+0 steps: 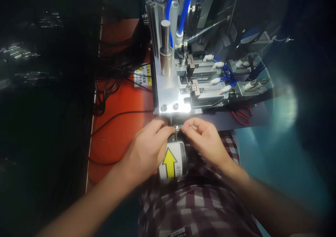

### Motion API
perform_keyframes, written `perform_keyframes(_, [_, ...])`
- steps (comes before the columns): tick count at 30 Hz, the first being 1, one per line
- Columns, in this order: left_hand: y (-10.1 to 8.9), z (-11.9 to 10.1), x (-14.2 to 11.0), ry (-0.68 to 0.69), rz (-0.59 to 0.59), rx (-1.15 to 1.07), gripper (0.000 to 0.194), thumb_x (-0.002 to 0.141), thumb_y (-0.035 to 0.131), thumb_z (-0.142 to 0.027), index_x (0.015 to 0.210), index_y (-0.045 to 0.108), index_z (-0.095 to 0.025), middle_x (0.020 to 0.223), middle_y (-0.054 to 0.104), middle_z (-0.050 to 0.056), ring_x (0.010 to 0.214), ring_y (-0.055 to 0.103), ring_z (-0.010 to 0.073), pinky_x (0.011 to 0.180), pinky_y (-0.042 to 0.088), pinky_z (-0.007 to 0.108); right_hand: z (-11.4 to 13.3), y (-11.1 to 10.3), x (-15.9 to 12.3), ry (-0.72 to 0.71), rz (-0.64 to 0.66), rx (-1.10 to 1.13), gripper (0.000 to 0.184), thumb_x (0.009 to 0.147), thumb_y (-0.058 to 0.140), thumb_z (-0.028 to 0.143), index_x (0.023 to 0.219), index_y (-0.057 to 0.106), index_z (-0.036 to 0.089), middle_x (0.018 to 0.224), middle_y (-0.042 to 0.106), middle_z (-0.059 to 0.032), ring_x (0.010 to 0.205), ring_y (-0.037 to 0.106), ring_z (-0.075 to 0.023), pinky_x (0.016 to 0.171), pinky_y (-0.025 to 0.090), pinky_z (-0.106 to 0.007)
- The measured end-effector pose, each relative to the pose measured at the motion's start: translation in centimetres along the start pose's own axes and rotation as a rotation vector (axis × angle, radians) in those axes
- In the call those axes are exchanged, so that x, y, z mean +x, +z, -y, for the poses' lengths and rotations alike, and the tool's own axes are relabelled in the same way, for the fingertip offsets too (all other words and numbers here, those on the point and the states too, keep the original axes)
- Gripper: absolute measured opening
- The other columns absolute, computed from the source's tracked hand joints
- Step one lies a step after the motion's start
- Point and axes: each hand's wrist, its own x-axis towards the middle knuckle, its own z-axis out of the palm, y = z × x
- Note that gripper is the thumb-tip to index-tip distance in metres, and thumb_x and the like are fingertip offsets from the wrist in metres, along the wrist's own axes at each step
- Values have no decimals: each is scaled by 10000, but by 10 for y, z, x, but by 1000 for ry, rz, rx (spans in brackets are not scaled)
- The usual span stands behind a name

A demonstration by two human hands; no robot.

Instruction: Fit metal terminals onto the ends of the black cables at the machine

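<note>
My left hand is closed in a pinch, thumb and index finger meeting at a small pale piece with thin greenish strands that looks like a wired connector. From the other side my right hand pinches at the same piece, its fingers curled and thumb tip against the index finger. Both hands are just in front of the metal fixture's lit front edge. Below them is a rounded part with a yellow arrow label. What lies right between the fingertips is too small to make out fully.
Pneumatic slides with blue tubes and white fittings stand behind and to the right. Black cables lie across the orange surface at left, near a warning label. A red wire loop sits at right.
</note>
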Motion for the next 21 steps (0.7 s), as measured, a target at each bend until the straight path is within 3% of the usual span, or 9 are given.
perform_keyframes(15, [1, 1, -1, -12, -9, 6, 253, 881, 447, -60, 979, 664, -146, 863, 608, 56, 780, 613, 151, 698, 543, 263, 0, 1, -1, -23, 7, -21, 183, 823, 608, 305, 708, 540, 181, 571, 426, 62, 455, 292, -64, 419, 261, -214])
perform_keyframes(21, [1, 0, -1, -2, -14, 15, 241, 875, 462, -56, 971, 670, -128, 854, 611, 64, 780, 621, 159, 694, 546, 269, -3, 0, -1, -60, -8, -59, 172, 818, 602, 306, 718, 541, 179, 602, 454, 43, 508, 348, -85, 445, 284, -220])
